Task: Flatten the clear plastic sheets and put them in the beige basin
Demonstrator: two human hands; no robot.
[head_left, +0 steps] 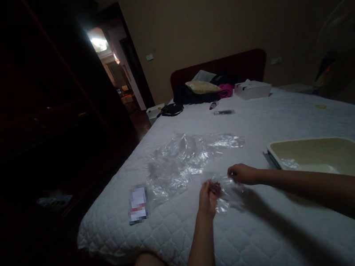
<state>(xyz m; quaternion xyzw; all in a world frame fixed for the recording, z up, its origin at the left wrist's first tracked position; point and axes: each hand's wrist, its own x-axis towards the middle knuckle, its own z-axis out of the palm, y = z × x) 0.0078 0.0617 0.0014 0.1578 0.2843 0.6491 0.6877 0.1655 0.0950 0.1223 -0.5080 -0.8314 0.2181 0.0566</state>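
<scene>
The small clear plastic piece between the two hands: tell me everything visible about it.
The plastic piece is thin, transparent film, crinkled and faintly glossy in the dim light. It lies mostly flat on the white quilted bed, near its front edge. The left hand pinches its left side and the right hand holds its upper right edge. A larger clear sheet lies spread just beyond it; whether the two touch cannot be told. A beige tub sits to its right, apart from it.
</scene>
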